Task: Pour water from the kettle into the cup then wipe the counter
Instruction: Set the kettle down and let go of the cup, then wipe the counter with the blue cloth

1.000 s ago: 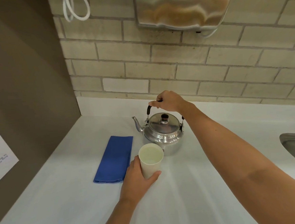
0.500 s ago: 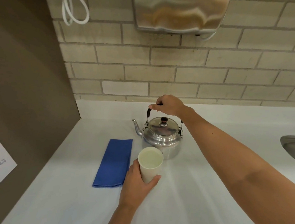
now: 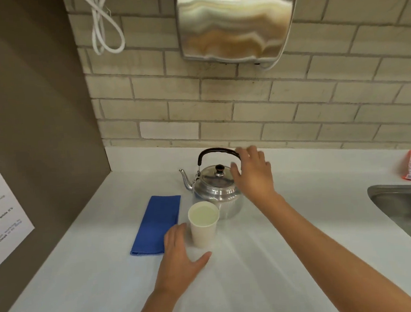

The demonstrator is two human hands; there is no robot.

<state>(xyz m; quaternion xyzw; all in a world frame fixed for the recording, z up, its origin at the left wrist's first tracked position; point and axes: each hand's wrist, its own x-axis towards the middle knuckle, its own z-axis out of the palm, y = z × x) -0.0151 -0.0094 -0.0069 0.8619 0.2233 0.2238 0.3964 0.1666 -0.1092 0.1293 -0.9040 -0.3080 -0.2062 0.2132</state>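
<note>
Both hands have let go since the earlier frames: the right hand (image 3: 251, 174) has come off the kettle's black handle (image 3: 217, 151) and now hangs with fingers spread just to the right of it, gripping nothing, while the left hand (image 3: 180, 258) has released the cup (image 3: 203, 226) and rests open, palm down, on the counter (image 3: 246, 288), thumb stretched toward the cup's base (whether it touches is hard to tell). Upright on the counter near the brick wall stands the kettle (image 3: 213, 187), spout pointing left. Directly in front of it stands the cup, filled nearly to its rim. Left of the cup lies a folded blue cloth (image 3: 157, 225), flat, its near corner hidden by the left hand's fingers.
</note>
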